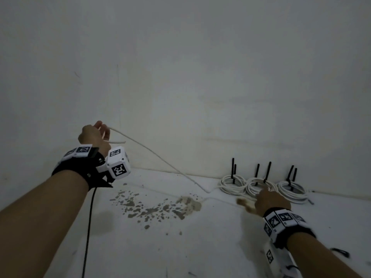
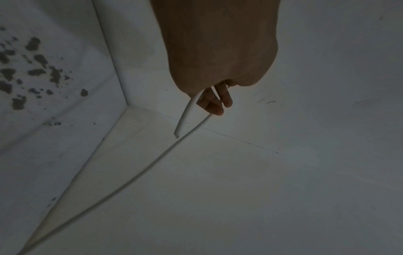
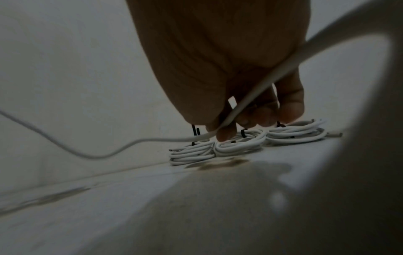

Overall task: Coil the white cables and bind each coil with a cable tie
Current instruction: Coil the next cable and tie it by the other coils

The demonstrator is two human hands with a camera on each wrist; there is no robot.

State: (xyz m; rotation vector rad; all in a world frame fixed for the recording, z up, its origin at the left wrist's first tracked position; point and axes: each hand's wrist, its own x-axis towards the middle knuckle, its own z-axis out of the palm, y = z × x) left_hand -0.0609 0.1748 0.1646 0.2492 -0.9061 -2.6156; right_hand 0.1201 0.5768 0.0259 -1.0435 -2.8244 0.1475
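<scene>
One loose white cable (image 1: 160, 157) stretches between my two hands. My left hand (image 1: 98, 133) is raised near the wall and pinches the cable close to its free end (image 2: 177, 132), which sticks out past the fingers (image 2: 218, 110). From there the cable (image 2: 130, 181) slopes down to the white surface and runs to my right hand (image 1: 269, 199). That hand is low, just in front of the middle coil, its fingers (image 3: 226, 134) curled round the cable (image 3: 87, 155). Three bound coils (image 1: 230, 185) (image 1: 259, 185) (image 1: 291, 191) lie against the wall, black cable ties (image 1: 233, 169) sticking up.
Dark flaky stains (image 1: 150, 207) mark the white surface (image 1: 200, 247) between my arms. A bare white wall (image 1: 200, 77) rises right behind the coils (image 3: 240, 145). A thin black wire (image 1: 89, 227) hangs from my left wrist camera.
</scene>
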